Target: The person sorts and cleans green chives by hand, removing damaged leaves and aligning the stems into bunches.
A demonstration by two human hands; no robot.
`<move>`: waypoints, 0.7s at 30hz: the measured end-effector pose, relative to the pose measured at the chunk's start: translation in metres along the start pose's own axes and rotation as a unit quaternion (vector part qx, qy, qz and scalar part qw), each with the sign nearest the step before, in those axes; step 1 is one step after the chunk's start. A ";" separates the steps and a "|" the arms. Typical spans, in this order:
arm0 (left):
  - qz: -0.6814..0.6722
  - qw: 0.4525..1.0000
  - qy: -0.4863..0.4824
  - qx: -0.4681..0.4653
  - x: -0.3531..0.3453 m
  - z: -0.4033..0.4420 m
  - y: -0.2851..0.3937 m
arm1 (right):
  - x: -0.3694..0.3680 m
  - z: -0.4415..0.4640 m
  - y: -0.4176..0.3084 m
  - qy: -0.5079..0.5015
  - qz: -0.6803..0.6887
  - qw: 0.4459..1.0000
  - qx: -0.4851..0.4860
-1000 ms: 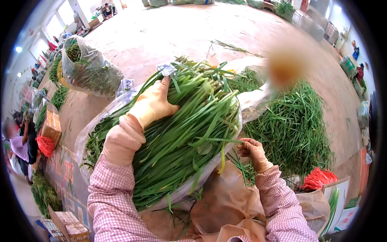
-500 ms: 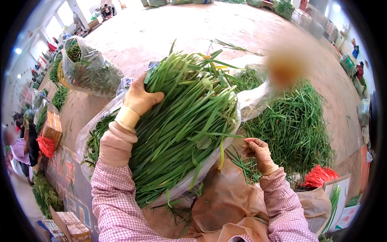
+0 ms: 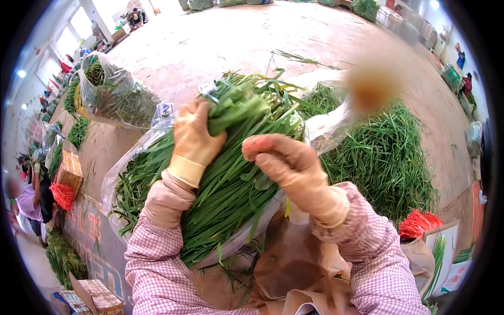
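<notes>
A big heap of long green stalks (image 3: 231,194) lies on a clear plastic sheet (image 3: 113,178) in front of me. My left hand (image 3: 197,134), in a tan glove, is closed round a bunch of these stalks at the heap's upper left. Above the heap's right side is my right hand (image 3: 291,170), also gloved, with thumb and fingers pinched together. Red shows at its fingertips; whether it holds something cannot be made out. A yellow strip (image 3: 287,207) hangs at the heap's right edge.
Another green pile (image 3: 380,163) lies at the right, with red ties (image 3: 419,224) below it. A filled plastic bag (image 3: 118,97) stands at the back left. Wooden crates (image 3: 94,296) sit at the lower left. A person (image 3: 31,202) is at the far left.
My right hand has moved up and left from the heap's lower right edge to above the stalks. My left hand has shifted slightly right and down from half a second ago, still at the stalks.
</notes>
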State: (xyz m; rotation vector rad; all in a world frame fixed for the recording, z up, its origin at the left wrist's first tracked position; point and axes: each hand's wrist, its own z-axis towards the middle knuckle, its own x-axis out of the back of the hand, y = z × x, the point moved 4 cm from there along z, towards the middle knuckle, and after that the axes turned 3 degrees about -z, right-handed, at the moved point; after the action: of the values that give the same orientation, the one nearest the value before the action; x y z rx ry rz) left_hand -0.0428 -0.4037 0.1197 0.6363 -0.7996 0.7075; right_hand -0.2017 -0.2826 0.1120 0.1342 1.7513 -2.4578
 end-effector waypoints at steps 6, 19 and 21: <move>-0.045 0.970 -0.218 0.094 -0.007 0.007 0.002 | -0.019 -0.001 -0.004 -0.030 -0.393 0.870 0.295; -0.002 0.935 -0.321 0.150 -0.010 0.019 0.006 | -0.012 0.000 0.042 -0.008 -0.632 0.718 0.292; -0.048 0.941 -0.299 0.150 -0.013 0.019 -0.001 | -0.014 -0.001 0.041 -0.002 -0.633 0.720 0.286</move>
State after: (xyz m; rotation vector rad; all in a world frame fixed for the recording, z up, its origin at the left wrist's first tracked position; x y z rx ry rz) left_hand -0.0564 -0.4222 0.1189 1.1921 -1.2208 0.5512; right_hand -0.1822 -0.2943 0.0752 -1.5095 1.0047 -3.7295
